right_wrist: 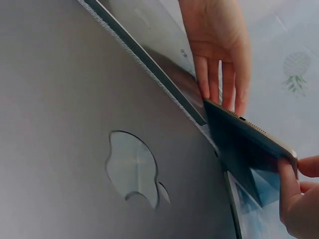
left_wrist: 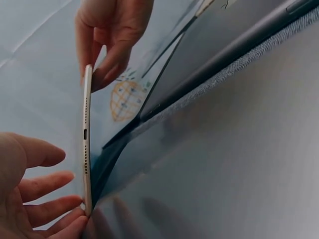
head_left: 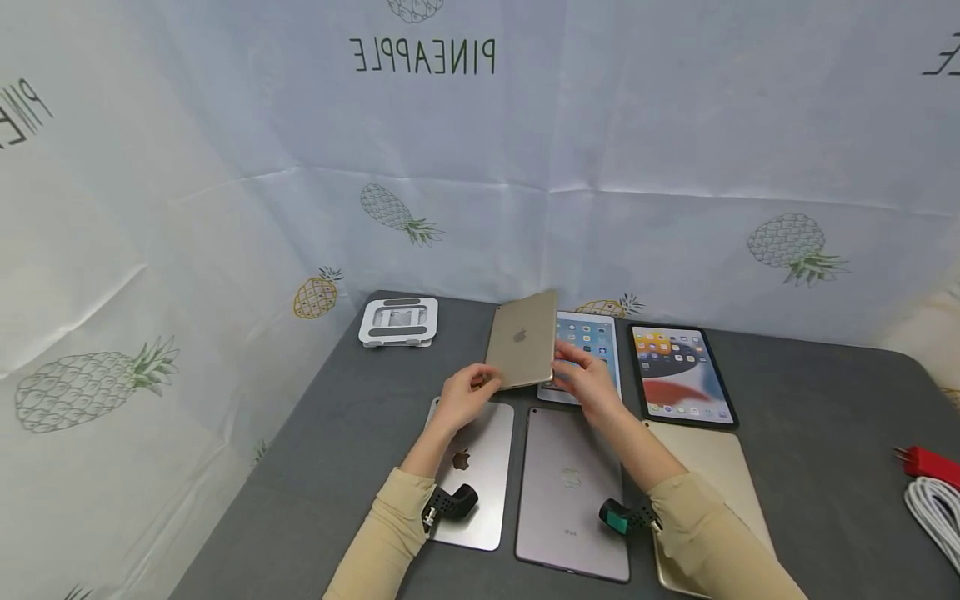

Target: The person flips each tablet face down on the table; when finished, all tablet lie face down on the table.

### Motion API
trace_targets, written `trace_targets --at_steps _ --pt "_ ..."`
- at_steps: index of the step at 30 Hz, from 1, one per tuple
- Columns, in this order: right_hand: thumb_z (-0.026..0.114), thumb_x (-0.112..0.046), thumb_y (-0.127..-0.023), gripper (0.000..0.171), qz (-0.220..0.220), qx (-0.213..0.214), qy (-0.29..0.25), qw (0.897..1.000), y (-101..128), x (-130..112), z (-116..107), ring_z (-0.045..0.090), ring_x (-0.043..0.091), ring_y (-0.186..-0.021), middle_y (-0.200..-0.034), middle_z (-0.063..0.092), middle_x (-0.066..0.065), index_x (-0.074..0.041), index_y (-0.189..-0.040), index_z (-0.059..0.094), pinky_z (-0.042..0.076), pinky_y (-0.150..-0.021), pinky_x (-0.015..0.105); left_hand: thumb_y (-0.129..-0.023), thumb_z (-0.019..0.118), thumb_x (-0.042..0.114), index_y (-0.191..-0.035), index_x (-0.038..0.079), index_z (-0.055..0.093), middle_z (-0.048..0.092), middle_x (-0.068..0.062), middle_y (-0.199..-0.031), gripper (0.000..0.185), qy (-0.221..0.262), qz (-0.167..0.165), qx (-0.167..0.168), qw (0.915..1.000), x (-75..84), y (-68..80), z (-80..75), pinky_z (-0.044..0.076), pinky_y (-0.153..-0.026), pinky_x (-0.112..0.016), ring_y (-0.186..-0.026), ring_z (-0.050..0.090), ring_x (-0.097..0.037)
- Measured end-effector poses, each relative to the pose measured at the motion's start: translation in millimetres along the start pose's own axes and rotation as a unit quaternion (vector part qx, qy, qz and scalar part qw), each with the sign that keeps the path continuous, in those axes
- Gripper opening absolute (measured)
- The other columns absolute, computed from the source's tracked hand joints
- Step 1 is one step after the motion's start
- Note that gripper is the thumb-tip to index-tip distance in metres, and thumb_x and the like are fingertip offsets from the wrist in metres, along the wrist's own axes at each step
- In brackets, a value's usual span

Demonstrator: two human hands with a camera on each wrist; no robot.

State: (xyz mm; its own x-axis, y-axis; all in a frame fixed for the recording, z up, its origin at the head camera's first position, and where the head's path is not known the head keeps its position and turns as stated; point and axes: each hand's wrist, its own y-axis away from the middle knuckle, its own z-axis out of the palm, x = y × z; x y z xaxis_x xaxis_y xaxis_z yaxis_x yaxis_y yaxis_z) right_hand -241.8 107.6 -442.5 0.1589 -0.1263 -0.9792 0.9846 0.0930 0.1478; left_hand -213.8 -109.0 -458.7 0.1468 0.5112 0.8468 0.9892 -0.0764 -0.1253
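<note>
A gold tablet (head_left: pixel 522 339) is held tilted up above the table, its back with the logo towards me. My left hand (head_left: pixel 480 385) pinches its lower left corner. My right hand (head_left: pixel 570 367) grips its right edge, fingers on the screen side. In the left wrist view the gold tablet (left_wrist: pixel 87 139) shows edge-on, with left fingers (left_wrist: pixel 50 206) at its lower end and the right hand (left_wrist: pixel 112 45) at the top. In the right wrist view the gold tablet (right_wrist: pixel 244 144) spans between the right fingers (right_wrist: pixel 291 194) and the left hand (right_wrist: pixel 219 59).
On the grey table (head_left: pixel 825 433), face down, lie a silver tablet (head_left: pixel 483 467), a grey tablet (head_left: pixel 572 492) and a gold one (head_left: pixel 720 458). Face up behind them are a white tablet (head_left: pixel 596 337) and a black one (head_left: pixel 681 375). A white stand (head_left: pixel 398 322) sits back left; a red plug (head_left: pixel 930 462) and white cable (head_left: pixel 937 512) lie far right.
</note>
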Motion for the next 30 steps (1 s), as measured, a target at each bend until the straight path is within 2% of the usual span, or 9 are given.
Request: trace_targets --at_steps 8,13,18,26,30 --pt "0.055 0.006 -0.094 0.050 -0.002 -0.006 0.009 1.000 -5.3 6.9 12.4 0.063 0.007 -0.087 -0.124 0.050 0.020 0.008 -0.142 0.042 0.054 -0.080 0.021 -0.094 0.063 0.019 -0.119 0.003 0.067 0.065 -0.016 -0.118 0.030 -0.012 -0.007 0.017 0.9998 -8.1 -2.1 -12.5 0.049 -0.095 -0.046 -0.113 0.059 -0.031" --pt "0.053 0.006 -0.093 0.051 0.007 -0.026 0.025 0.999 -6.0 8.8 21.2 0.061 0.014 -0.100 -0.128 0.049 0.024 0.011 -0.142 0.039 0.052 -0.089 0.026 -0.092 0.064 0.016 -0.117 0.002 0.067 0.066 -0.016 -0.115 0.029 -0.015 -0.014 0.035 0.9992 -12.2 -3.5 -19.4 0.049 -0.094 -0.044 -0.110 0.061 -0.030" --pt "0.052 0.006 -0.093 0.054 0.028 -0.038 0.043 0.998 -6.6 11.7 26.1 0.053 0.023 -0.115 -0.135 0.046 0.028 0.011 -0.144 0.035 0.048 -0.097 0.030 -0.092 0.064 0.015 -0.116 0.002 0.068 0.067 -0.016 -0.113 0.028 -0.021 -0.015 0.047 0.9986 -17.0 -3.6 -24.1 0.050 -0.092 -0.043 -0.106 0.062 -0.029" --pt "0.051 0.005 -0.093 0.052 0.033 -0.054 0.057 0.996 -5.2 12.4 33.9 0.049 0.028 -0.120 -0.134 0.047 0.030 0.014 -0.142 0.036 0.038 -0.107 0.042 -0.091 0.064 0.013 -0.114 -0.001 0.068 0.067 -0.018 -0.111 0.027 -0.034 -0.006 0.064 0.9973 -22.1 -2.2 -30.9 0.050 -0.092 -0.044 -0.105 0.062 -0.030" --pt "0.050 0.004 -0.094 0.050 0.026 -0.056 0.063 0.996 -7.2 12.5 37.3 0.047 0.032 -0.125 -0.135 0.047 0.032 0.015 -0.141 0.036 0.036 -0.109 0.043 -0.091 0.063 0.012 -0.114 -0.002 0.067 0.066 -0.019 -0.111 0.027 -0.040 -0.002 0.067 0.9969 -22.8 -0.6 -33.1 0.050 -0.091 -0.045 -0.105 0.062 -0.031"
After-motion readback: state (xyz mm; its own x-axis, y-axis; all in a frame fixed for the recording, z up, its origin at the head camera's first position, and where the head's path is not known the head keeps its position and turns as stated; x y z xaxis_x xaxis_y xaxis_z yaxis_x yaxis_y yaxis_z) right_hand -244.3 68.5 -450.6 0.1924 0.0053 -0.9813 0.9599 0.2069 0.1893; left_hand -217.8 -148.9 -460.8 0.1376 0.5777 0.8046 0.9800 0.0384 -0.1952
